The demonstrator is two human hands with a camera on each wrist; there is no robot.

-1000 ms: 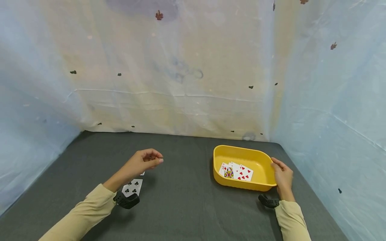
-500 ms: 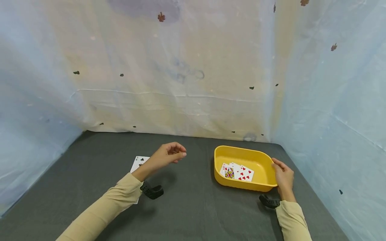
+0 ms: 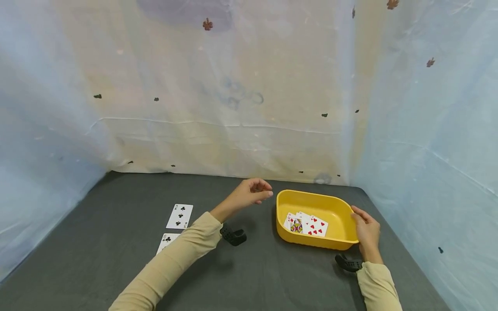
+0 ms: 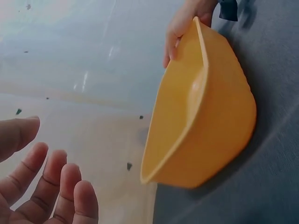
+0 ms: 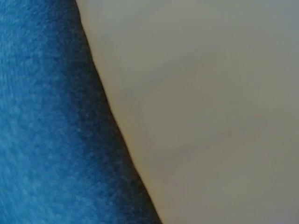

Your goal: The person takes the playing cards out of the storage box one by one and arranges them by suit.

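My left hand (image 3: 249,192) hangs in the air just left of a yellow plastic basin (image 3: 303,242), apart from it. In the left wrist view its loosely bent fingers (image 4: 54,175) hold nothing. At the basin's right end my right hand (image 3: 367,232) grips the rim, thumb inside. Several playing cards (image 3: 316,225) lie face up in the basin; a red queen and hearts show. On the dark cloth at left lie a three of clubs (image 3: 180,216) and another clubs card (image 3: 166,240), partly hidden by my left sleeve. The right wrist view is a blurred close-up of a pale surface.
A dark grey cloth (image 3: 268,276) covers the table. Pale hanging sheets with small dark leaf-like marks (image 3: 241,86) close off the back and both sides. Black bands (image 3: 233,236) sit on both wrists.
My left hand has moved rightward from above the clubs cards to beside the basin, uncovering the three of clubs. The right hand and the basin have stayed in place.
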